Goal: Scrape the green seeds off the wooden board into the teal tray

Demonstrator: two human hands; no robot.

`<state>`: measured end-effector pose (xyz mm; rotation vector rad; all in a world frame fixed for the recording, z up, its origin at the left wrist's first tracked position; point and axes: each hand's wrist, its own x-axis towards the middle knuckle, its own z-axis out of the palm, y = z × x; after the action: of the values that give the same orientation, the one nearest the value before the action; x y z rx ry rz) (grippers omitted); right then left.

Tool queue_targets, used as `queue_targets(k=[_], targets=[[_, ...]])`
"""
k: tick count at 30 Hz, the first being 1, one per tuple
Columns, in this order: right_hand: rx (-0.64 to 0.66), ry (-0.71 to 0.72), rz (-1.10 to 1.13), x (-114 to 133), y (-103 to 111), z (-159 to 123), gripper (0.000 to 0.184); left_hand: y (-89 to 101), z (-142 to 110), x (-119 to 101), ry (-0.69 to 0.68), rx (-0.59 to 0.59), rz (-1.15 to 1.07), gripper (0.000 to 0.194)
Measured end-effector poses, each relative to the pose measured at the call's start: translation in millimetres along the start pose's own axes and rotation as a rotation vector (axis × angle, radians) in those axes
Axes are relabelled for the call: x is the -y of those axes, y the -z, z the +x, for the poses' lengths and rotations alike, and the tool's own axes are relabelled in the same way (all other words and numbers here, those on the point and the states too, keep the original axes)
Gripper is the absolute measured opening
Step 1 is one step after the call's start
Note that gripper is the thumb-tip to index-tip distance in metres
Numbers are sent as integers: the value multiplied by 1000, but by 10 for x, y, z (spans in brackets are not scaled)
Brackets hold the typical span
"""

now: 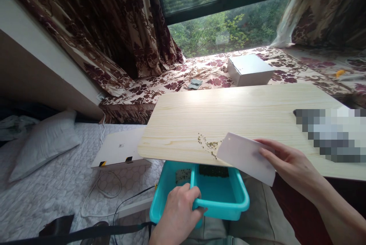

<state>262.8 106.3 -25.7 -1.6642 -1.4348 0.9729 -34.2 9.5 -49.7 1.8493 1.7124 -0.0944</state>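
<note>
My right hand (283, 161) pinches a white plastic scraper (243, 153) between thumb and fingers, its lower left edge down at the wood-grain tabletop (177, 123). Just left of that edge lie scattered small greenish seeds or beans (211, 145), too small to name surely. Below the table's front edge sits a turquoise bin (220, 201) with a divider. My left hand (181, 207) is closed around the bin's near rim by the divider. Many dark green seeds (214, 170) rest in the right compartment, partly hidden under the table edge; a few speckle the left one.
A pixelated patch (334, 134) covers something on the table's right side. Behind, a silver-grey box (251, 67) and a folded cloth (195, 83) lie on the floral window seat. To the left, a white box (121, 145), cables (91, 195) and a pillow (45, 144) lie on the bed.
</note>
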Motion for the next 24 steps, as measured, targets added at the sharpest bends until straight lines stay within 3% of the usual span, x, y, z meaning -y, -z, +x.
queue_targets(k=[24], targets=[[-37, 169, -214, 143, -15, 100, 41, 40, -3, -28, 12, 7, -3, 10]])
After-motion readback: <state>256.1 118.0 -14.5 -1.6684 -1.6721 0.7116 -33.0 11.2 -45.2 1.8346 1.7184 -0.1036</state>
